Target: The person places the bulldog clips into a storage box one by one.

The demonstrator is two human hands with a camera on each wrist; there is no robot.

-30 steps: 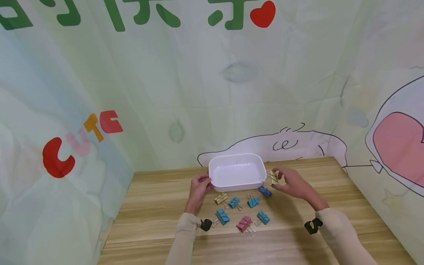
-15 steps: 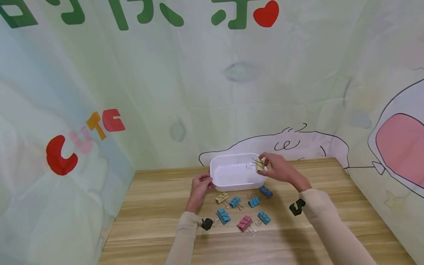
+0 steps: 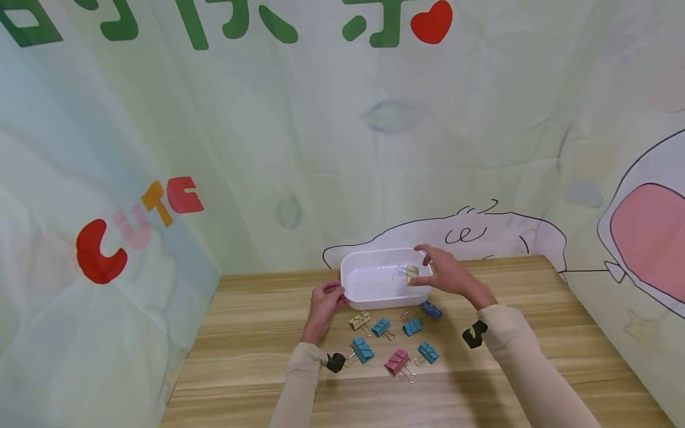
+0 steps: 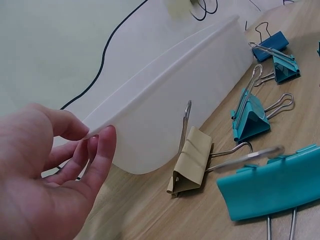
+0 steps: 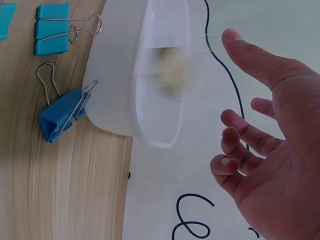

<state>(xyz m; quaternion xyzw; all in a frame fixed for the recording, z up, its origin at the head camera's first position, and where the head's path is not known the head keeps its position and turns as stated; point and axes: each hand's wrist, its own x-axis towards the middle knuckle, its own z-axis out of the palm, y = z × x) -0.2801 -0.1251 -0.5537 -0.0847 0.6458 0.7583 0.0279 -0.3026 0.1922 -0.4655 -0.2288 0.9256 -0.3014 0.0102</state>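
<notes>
the left hand [image 3: 323,303] pinches the white tray [image 3: 371,282], long sideways; the right hand [image 3: 447,272] has wide grip, near the yellow clip [image 3: 411,275], whose handles point left.

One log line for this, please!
left hand: pinches white tray | right hand: holds nothing | yellow binder clip: unheld, in or over tray

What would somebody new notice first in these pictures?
Probably the white rectangular plastic tub toward the back of the wood-grain table, pinched at its left end by the left hand. At its right end, a blurry pale-yellow metal binder clip shows apart from the right hand. High on the pale-green backdrop, a red heart stands out too.
</notes>
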